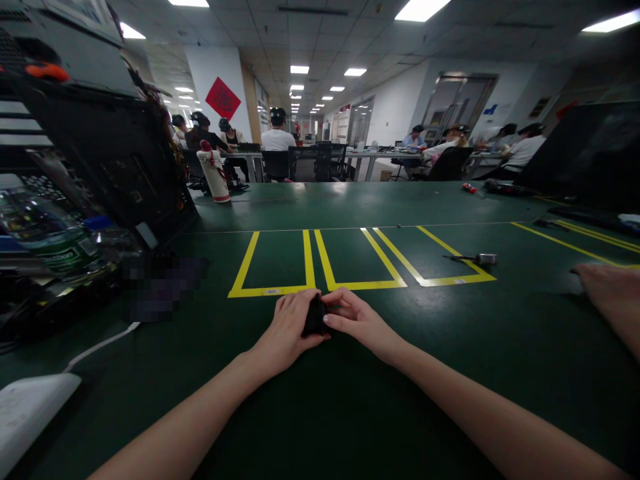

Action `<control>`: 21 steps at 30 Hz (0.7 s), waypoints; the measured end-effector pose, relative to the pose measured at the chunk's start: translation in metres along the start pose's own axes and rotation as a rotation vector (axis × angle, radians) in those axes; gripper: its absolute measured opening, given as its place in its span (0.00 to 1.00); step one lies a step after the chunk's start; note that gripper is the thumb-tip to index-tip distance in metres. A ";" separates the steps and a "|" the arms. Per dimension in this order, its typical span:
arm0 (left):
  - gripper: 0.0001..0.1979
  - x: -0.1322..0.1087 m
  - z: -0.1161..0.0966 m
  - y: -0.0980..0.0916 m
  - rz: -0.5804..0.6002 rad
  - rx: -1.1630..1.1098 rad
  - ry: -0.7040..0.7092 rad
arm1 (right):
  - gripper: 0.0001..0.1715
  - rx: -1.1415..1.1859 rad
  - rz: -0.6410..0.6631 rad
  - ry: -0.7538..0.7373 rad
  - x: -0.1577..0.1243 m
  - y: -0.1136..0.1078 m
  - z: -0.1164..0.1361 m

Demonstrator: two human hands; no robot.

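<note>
Left hand (pixel 287 331) is clamped round a small black object (pixel 315 319), thumb near side, fingers over the far end. Right hand (pixel 361 325) has thumb and index tips at its right side; can't tell if they pinch or just touch. Object lies between the hands: right of the left palm, left of the right fingertips, left hand nearer. Fingers cover its ends, so long axis uncertain. It sits on the near side of the green table (pixel 345 400), by the gap between the left and middle yellow tape outlines (pixel 367 285). Screwdriver (pixel 474 259) crosses the right outline, handle outward. Co-worker's hand (pixel 609 297) well apart, right. White bottle (pixel 215 175) toward the far edge, left.
</note>
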State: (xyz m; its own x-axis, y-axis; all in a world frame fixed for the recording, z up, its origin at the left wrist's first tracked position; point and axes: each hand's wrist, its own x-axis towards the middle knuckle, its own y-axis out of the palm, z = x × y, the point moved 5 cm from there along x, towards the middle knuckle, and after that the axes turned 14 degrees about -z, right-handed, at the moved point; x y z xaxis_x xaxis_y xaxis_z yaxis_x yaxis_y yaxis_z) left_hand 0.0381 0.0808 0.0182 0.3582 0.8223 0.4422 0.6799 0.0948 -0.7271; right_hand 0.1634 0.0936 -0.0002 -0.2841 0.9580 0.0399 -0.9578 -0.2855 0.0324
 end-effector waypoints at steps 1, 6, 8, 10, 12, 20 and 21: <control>0.27 0.000 0.000 0.000 -0.003 0.002 0.001 | 0.14 -0.002 -0.005 -0.001 0.000 0.000 0.000; 0.27 0.000 0.000 0.000 -0.003 -0.002 -0.001 | 0.16 -0.057 -0.032 0.016 0.002 -0.001 -0.002; 0.27 0.000 0.000 0.000 -0.003 -0.004 -0.001 | 0.16 -0.079 -0.022 0.022 0.002 -0.002 -0.003; 0.27 0.000 -0.001 -0.001 -0.011 -0.002 0.009 | 0.17 -0.063 0.004 0.020 0.002 -0.001 -0.004; 0.27 0.000 -0.002 -0.001 -0.013 -0.003 0.016 | 0.19 -0.020 0.022 0.015 0.002 0.000 -0.003; 0.27 0.000 -0.001 -0.001 0.006 0.003 0.003 | 0.13 -0.014 -0.023 -0.005 0.002 0.000 0.001; 0.27 0.000 -0.001 -0.001 0.005 0.004 0.002 | 0.14 -0.038 -0.032 0.001 0.002 -0.001 0.001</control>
State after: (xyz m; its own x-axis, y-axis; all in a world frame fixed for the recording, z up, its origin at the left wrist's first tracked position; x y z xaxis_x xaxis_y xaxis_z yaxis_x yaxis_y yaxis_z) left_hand 0.0380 0.0799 0.0197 0.3626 0.8217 0.4398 0.6757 0.0932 -0.7312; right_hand 0.1637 0.0954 0.0004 -0.2537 0.9665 0.0387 -0.9673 -0.2537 -0.0046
